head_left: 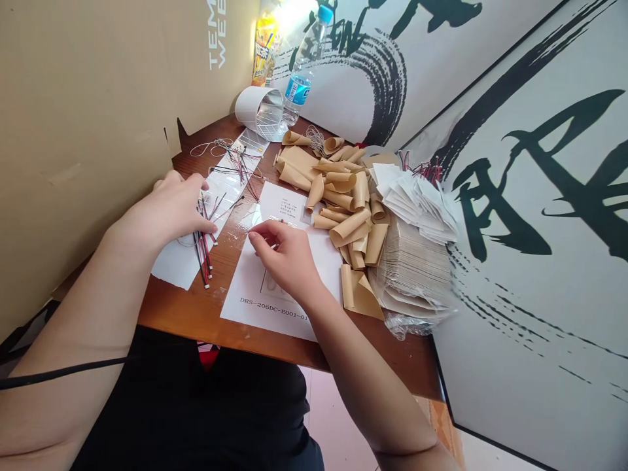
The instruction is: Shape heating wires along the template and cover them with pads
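At the left of the head view, my left hand [169, 208] is over a bunch of thin red-and-black wires [203, 258] with small white connectors. Its thumb and index finger are apart, with the wires lying under and between them; the other fingers are partly hidden. My right hand [287, 258] hovers above a printed white sheet [240, 288] marked "DRS-206DC-E001-01". Thumb and index finger meet in a pinch there, and whatever may be between them is too small to make out. More wires [240, 167] are spread farther back on a white strip [176, 265].
Curled brown paper pieces [343, 190] are heaped right of the sheet. Beside them stands a stack of cards [417, 261] in clear plastic, topped by white slips [415, 199]. A white roll [250, 111] and a water bottle [299, 85] are behind. Cardboard [98, 98] borders the left.
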`<state>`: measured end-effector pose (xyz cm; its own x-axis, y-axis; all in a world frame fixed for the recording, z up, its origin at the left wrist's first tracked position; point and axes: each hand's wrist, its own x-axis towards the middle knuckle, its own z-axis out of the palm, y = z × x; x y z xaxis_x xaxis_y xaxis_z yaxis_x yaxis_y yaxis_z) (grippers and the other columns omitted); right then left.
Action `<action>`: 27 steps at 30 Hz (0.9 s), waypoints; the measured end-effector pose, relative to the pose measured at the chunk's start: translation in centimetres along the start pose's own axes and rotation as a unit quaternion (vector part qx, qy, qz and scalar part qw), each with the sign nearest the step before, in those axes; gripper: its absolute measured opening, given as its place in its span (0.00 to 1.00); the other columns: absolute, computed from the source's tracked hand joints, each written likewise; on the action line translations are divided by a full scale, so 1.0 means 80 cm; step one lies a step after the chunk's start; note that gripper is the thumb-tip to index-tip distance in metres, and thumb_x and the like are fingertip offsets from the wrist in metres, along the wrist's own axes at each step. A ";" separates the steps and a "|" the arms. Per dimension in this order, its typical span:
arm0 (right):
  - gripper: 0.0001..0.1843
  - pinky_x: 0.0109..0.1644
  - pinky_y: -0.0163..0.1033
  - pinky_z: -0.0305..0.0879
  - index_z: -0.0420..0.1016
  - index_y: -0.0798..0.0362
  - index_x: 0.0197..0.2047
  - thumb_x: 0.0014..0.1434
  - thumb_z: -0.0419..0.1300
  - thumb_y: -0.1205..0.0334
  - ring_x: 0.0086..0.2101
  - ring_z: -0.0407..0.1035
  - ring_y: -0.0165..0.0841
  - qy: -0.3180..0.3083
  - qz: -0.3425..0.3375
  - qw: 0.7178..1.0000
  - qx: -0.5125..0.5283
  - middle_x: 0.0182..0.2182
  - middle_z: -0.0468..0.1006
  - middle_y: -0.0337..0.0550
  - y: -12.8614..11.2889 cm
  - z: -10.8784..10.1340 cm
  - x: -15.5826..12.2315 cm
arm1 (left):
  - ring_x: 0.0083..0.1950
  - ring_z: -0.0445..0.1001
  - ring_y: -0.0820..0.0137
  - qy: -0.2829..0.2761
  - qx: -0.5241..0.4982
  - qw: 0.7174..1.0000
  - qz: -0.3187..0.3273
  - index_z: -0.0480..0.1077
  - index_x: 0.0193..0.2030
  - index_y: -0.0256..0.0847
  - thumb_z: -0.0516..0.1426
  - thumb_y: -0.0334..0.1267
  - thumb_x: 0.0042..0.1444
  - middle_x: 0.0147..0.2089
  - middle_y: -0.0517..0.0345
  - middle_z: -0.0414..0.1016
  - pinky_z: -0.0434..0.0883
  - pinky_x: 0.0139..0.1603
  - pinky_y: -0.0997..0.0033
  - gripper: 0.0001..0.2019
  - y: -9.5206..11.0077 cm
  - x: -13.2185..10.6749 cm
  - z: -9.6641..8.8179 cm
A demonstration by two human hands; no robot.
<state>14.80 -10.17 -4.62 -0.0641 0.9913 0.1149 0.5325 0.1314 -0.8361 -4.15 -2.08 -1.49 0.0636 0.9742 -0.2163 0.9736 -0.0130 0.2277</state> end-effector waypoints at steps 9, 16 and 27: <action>0.07 0.37 0.36 0.66 0.77 0.51 0.33 0.63 0.59 0.63 0.29 0.70 0.28 0.024 -0.015 1.000 -0.003 0.31 0.82 0.38 0.003 -0.003 0.002 | 0.66 0.66 0.37 0.141 -0.028 0.989 -0.033 0.63 0.66 0.39 0.56 0.58 0.61 0.61 0.32 0.67 0.70 0.60 0.41 0.32 -0.011 -0.066 0.009; 0.07 0.36 0.37 0.66 0.77 0.51 0.34 0.63 0.58 0.63 0.28 0.69 0.29 0.017 -0.020 1.000 -0.012 0.31 0.82 0.39 0.003 0.000 -0.002 | 0.59 0.74 0.43 0.048 -0.025 0.998 -0.035 0.56 0.69 0.43 0.60 0.60 0.56 0.61 0.38 0.73 0.73 0.54 0.47 0.40 -0.017 -0.083 0.027; 0.07 0.32 0.37 0.72 0.75 0.50 0.35 0.63 0.58 0.59 0.30 0.77 0.32 -0.024 0.013 0.998 0.060 0.31 0.80 0.39 0.001 0.007 -0.012 | 0.43 0.79 0.65 0.055 -0.077 0.994 -0.047 0.64 0.59 0.42 0.59 0.31 0.53 0.49 0.54 0.77 0.74 0.50 0.66 0.25 -0.013 -0.088 0.024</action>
<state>14.42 -11.09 -5.11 -0.0936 0.9932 0.0687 0.4303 0.1026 -0.8968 -5.17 -9.35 -2.02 -0.0580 0.9884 -0.1401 0.9288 0.1049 0.3555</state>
